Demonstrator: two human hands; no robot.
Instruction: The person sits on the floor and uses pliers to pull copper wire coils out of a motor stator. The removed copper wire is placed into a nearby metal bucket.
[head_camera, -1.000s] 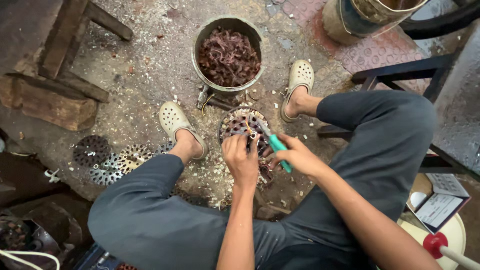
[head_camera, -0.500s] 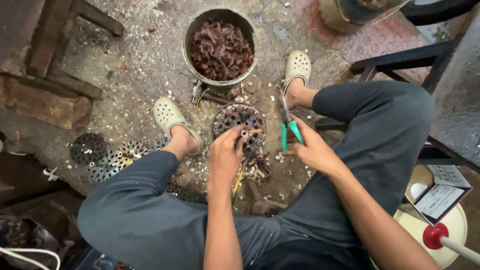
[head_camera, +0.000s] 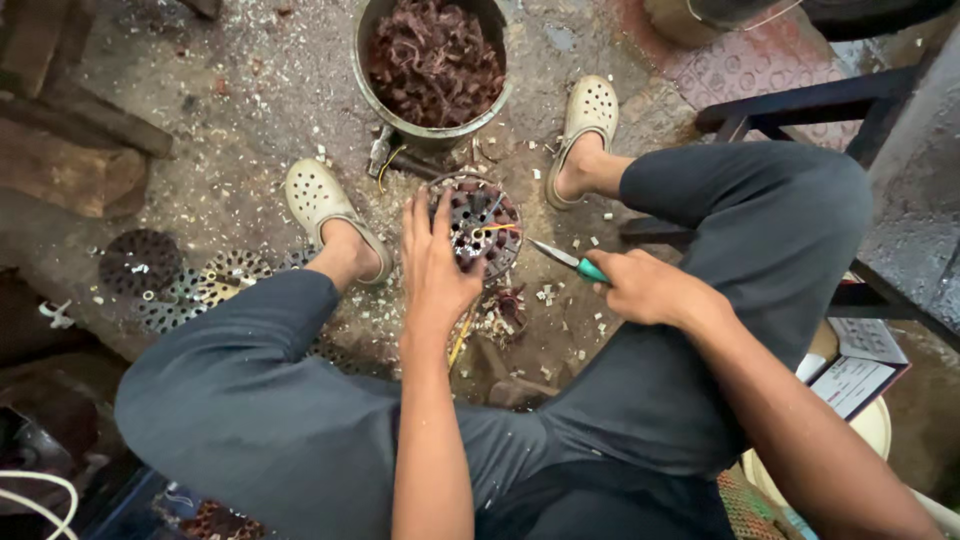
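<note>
Flanking motor stator (head_camera: 480, 225): clogs (head_camera: 318, 200), scrap bucket (head_camera: 432, 132)

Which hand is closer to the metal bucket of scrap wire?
Left. The left hand grips the round motor core just below the bucket. The right hand, holding the green-handled pliers, sits farther down and to the side.
</note>
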